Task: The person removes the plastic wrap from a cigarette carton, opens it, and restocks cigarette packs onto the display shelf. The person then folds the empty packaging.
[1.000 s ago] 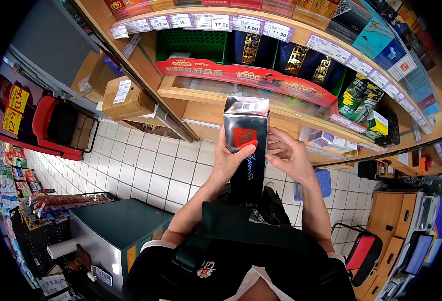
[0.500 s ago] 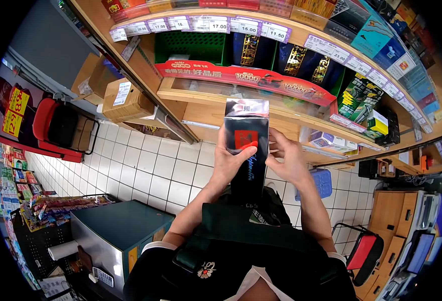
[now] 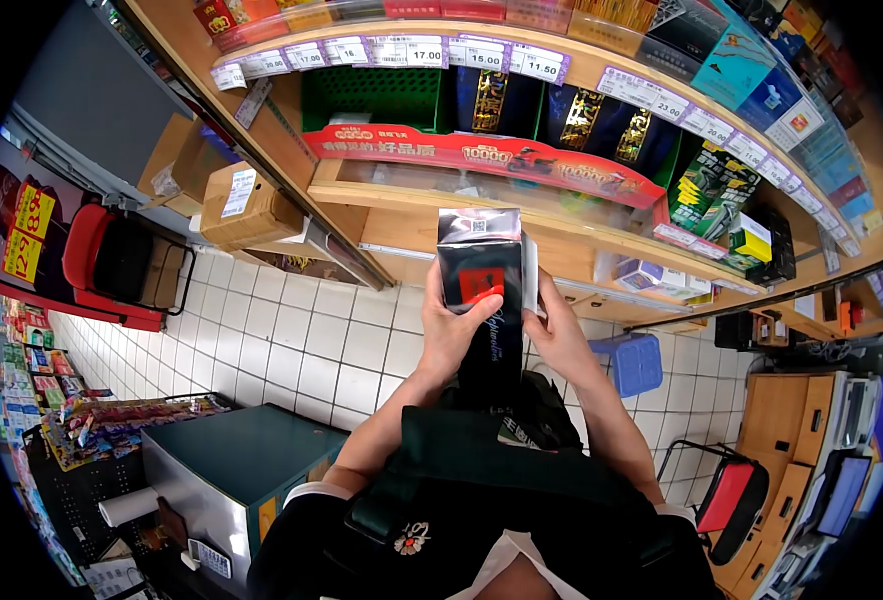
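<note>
In front of my chest is a long black carton [image 3: 492, 350] with a red square and blue script lettering, its glossy top end facing up and away from me. My left hand [image 3: 451, 328] wraps round its left side, the thumb lying across the front by the red square. At the right side, my right hand [image 3: 563, 335] pinches a pale panel [image 3: 531, 272] along the carton's edge. I cannot tell whether this panel is a flap or a separate piece. The carton's lower end is dark against my black clothing.
Ahead stands a wooden shelf unit [image 3: 361, 190] with price labels [image 3: 406, 50], a green bin [image 3: 371, 97] and boxed goods. Cardboard boxes [image 3: 246, 207] and a red-black chair [image 3: 111, 250] are on the left. A dark-topped counter [image 3: 241, 455] is nearby; a blue stool [image 3: 636, 363] stands right.
The carton has shifted slightly left and down in view. A pale panel now shows along its right side, where my right fingers have moved a little lower and closer to the carton.
</note>
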The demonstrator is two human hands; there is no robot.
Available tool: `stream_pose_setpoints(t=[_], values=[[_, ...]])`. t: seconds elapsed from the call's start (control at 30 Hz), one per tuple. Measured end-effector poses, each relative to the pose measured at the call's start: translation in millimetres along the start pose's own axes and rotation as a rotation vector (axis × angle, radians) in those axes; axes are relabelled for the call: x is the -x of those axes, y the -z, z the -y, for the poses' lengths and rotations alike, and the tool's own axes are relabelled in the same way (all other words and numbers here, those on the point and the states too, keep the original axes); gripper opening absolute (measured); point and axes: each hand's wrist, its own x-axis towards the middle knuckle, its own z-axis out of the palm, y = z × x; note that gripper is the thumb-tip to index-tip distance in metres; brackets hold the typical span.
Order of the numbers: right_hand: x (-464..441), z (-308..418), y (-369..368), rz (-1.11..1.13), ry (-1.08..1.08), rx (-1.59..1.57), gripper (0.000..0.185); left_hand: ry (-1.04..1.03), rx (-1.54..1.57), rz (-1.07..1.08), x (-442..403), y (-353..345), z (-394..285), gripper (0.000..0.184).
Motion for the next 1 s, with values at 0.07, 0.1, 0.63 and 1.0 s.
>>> stream_pose_setpoints(t=[0.07,0.1,0.63,1.0], values=[[1,-4,-3,-0.009,-0.018,-0.031,0.057,-0.033,0.023,-0.006,-3,0,5,0.073],[2,-7,-5,-0.034,-0.042,-0.014,0.056,-0.029,0.024,-0.002,-4,0,6,0.073],[45,-57,-23,-0.066,-0.287,0.089,0.030,0.065,0.030,-0.120,-13,18,15,0.051],[18,-33,5,0.062,-0.276,0.157,0.027,0.213,0.278,-0.163,-24,34,34,0.042]])
